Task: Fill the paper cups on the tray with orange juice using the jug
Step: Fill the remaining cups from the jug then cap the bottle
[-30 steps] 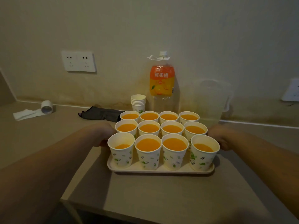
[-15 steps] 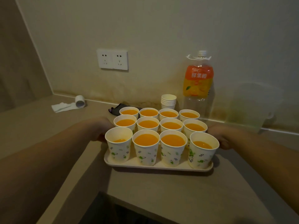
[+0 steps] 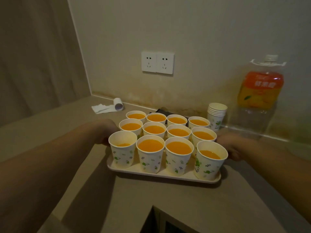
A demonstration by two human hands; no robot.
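Observation:
A pale rectangular tray (image 3: pixel 159 174) carries several white paper cups (image 3: pixel 150 145) with green leaf prints, all holding orange juice. The front-left cup (image 3: pixel 122 148) has only a little juice, and the front-right cup (image 3: pixel 210 158) is about half full. My left hand (image 3: pixel 107 130) grips the tray's left edge and my right hand (image 3: pixel 234 147) grips its right edge. The cups hide the fingers of both hands. No jug is in view.
A large orange juice bottle (image 3: pixel 260 91) stands at the right by the wall, next to a stack of spare cups (image 3: pixel 217 113). A tissue roll (image 3: pixel 117 104) lies at the back left and a dark cloth (image 3: pixel 162 110) behind the tray. The counter has a cut-out (image 3: pixel 161 221) in front.
The tray with the cups has moved left along the counter, away from the bottle, with both hands on it. The view has swung left, and the clear jug has left the frame.

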